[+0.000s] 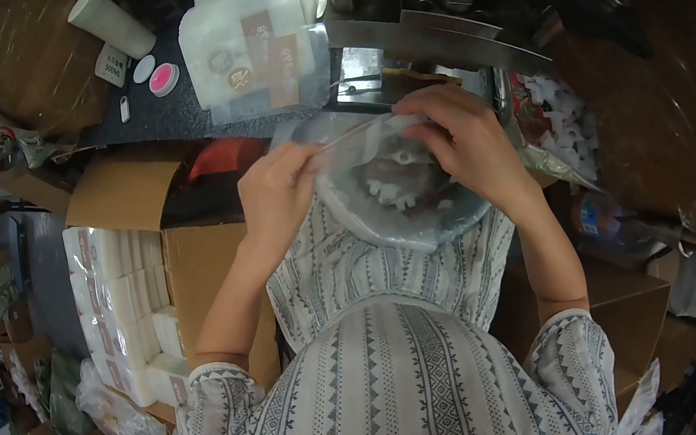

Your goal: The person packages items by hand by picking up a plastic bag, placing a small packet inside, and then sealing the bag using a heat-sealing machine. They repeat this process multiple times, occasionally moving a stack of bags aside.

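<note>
A clear plastic bag [352,146] is stretched between my two hands. My left hand [277,185] pinches its left edge, and my right hand [460,134] pinches its right side near the top, thumb and fingers together. Right below them, a round container lined with clear plastic [404,228] rests at my lap, with small white pieces [390,192] inside. Whether anything lies within the held bag is too blurred to tell.
Flat printed bags [253,50] are stacked on the dark table ahead, beside a pink round tub [163,80] and a white cup [110,23]. An open carton [216,275] and stacked white packs [120,299] stand at left. White pieces [555,116] lie at right.
</note>
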The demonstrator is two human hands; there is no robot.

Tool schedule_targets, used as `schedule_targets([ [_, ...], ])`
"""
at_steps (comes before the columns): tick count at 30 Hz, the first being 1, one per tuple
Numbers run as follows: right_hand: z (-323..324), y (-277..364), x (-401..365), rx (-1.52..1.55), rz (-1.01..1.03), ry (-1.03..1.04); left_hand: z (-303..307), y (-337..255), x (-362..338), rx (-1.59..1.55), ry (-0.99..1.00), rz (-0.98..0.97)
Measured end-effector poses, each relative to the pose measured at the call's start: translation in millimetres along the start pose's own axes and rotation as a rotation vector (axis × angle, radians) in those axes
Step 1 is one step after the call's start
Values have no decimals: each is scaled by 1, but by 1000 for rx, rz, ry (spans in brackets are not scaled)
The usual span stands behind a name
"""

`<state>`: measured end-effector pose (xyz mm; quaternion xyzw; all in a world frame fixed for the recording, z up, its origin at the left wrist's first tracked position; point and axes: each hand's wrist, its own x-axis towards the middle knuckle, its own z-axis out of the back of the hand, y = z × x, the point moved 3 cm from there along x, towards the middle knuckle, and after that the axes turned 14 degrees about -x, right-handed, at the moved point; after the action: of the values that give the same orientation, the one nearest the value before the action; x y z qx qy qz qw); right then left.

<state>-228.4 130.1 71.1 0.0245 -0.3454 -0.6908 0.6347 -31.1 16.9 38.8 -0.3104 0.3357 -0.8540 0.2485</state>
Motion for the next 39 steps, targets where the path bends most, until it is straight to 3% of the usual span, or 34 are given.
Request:
schedule_targets([
  [1, 4, 0, -1, -1, -4, 0, -3, 1, 0, -2, 3, -1],
  [3, 5, -3, -4, 195, -173, 227, -19, 5, -2, -105, 230, 29],
  [4, 3, -8, -6, 191, -172, 223, -27, 6, -1, -106, 230, 24],
  [6, -4, -28, -15, 338, -368, 95, -51, 8, -2, -511, 358, 237],
  [7, -4, -33, -19, 336, -367, 94, -58, 10, 1, -511, 358, 236],
  [9, 7, -46, -27, 197, -430, -53, -80, 20, 9, -652, 492, 577],
  [10, 13, -48, -33, 195, -434, -51, -87, 18, 15, -654, 495, 579],
  [12, 30, -49, -45, 56, -424, -31, -100, 13, 28, -1104, 336, 764],
  [16, 60, -62, -67, -195, -488, 28, -104, 8, 41, -1174, 254, 861],
  [18, 74, -85, -79, -733, -531, -130, -107, 13, 36, -1135, 271, 894],
  [19, 70, -99, -86, -734, -541, -129, -105, 14, 33, -1133, 282, 898],
  [21, 60, -130, -91, -798, -703, 146, -88, 21, 38, -810, 295, 654],
  [22, 63, -131, -90, -804, -705, 138, -80, 31, 42, -813, 298, 645],
  [24, 65, -127, -91, -703, -672, 59, -42, 45, 52, -42, -125, -13],
  [25, 68, -123, -90, -700, -674, 60, -36, 58, 48, -40, -122, -11],
  [27, 73, -119, -88, -672, -771, 225, -37, 77, 38, 632, -47, -145],
  [31, 69, -136, -92, -501, -771, 267, -40, 84, 19, 631, -26, -206],
  [34, 70, -128, -86, -391, -736, 258, -21, 85, 20, 438, 3, -101],
  [36, 73, -124, -87, -359, -708, 3, -9, 73, 21, 448, 62, -36],
  [37, 74, -118, -85, -361, -705, 6, -6, 66, 19, 446, 59, -33],
  [39, 77, -101, -77, -63, -766, -230, 4, 55, 12, 215, -60, 75],
])
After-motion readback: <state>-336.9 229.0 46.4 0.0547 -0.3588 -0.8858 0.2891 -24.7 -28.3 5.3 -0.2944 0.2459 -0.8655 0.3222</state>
